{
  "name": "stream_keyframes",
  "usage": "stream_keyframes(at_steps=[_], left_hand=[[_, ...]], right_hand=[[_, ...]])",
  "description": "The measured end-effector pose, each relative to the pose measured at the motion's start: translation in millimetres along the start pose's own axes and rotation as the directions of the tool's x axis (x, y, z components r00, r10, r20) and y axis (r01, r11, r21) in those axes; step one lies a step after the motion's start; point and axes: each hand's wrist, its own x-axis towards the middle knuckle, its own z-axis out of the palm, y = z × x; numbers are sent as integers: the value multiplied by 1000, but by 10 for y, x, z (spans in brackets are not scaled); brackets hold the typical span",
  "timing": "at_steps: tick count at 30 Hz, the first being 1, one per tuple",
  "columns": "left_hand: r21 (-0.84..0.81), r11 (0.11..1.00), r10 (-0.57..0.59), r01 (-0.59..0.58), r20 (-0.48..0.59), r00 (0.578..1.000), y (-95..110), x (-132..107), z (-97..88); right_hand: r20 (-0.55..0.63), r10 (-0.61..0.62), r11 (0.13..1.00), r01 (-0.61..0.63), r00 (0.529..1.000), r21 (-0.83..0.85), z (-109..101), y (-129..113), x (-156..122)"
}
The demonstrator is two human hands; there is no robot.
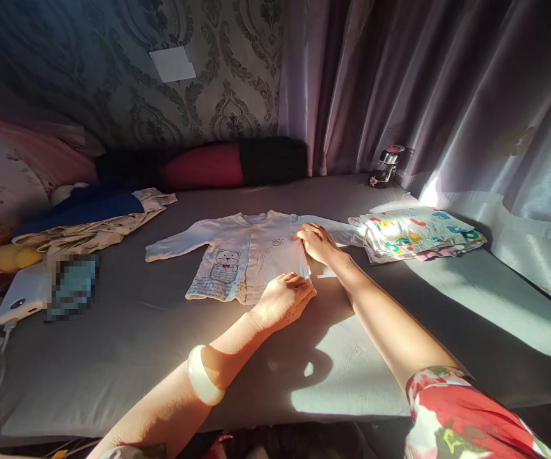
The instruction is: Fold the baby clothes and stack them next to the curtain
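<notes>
A white long-sleeved baby shirt point(268, 245) lies front up on the grey bed sheet, sleeves spread to both sides. It has a bear print, a small bee print and a button front. My left hand point(285, 298), with a pale bangle point(204, 376) on the forearm, is closed on the shirt's lower right corner at the hem. Higher up, my right hand point(317, 243) pinches the shirt's right side edge just below the sleeve. The fingertips of both hands are partly hidden.
Folded, colourfully printed cloths point(418, 233) lie at the right, near a dark bottle point(386, 167). Clothes point(98, 213) are heaped at the left above a white power bank point(24, 293) with a cable. A red and black bolster point(203, 164) lies along the wall beside the curtain point(375, 83).
</notes>
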Motion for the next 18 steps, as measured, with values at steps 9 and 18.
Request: stream_keyframes(at_steps=[9,18], left_hand=[[-202,951,-273,234,-192,943,-123,-106,-234],[-231,602,-794,765,-278,541,-955,-540,-834]], right_hand=[[89,-38,997,31,995,77,57,-640,-54],[270,36,997,-16,962,-74,160,-930,-172]])
